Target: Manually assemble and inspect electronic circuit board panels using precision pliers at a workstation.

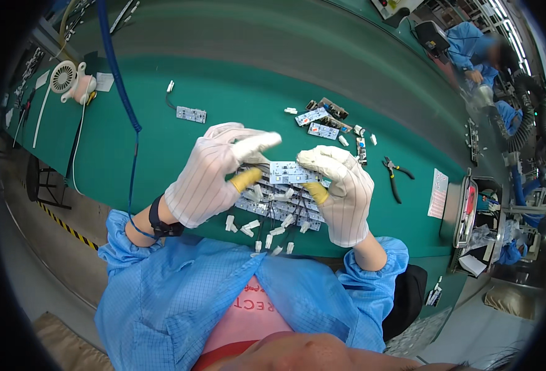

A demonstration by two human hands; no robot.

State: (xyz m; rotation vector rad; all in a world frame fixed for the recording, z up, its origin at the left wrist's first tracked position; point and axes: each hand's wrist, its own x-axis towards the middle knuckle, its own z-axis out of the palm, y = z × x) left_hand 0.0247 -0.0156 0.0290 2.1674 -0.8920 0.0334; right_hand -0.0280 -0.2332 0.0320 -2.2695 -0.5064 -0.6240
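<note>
Both of my hands wear white striped gloves with yellow covers on the thumbs. My right hand (341,191) grips a small white circuit board (284,172) by its right end, thumb below and fingers above. Dark wires (255,166) run from the board's left end into my left hand (214,173), which closes around them with its index finger stretched out; their far ends are hidden. Under my hands lies a stack of similar circuit boards (257,206). White plug connectors (278,230) on dark wires hang toward me from the stack.
A single wired board (191,114) lies at the far left. Several loose boards (323,130) form a pile beyond my right hand, with cutting pliers (395,179) farther right. A blue coiled cord (119,93) hangs at the left near a small fan (64,77). Another person (471,52) works at the upper right.
</note>
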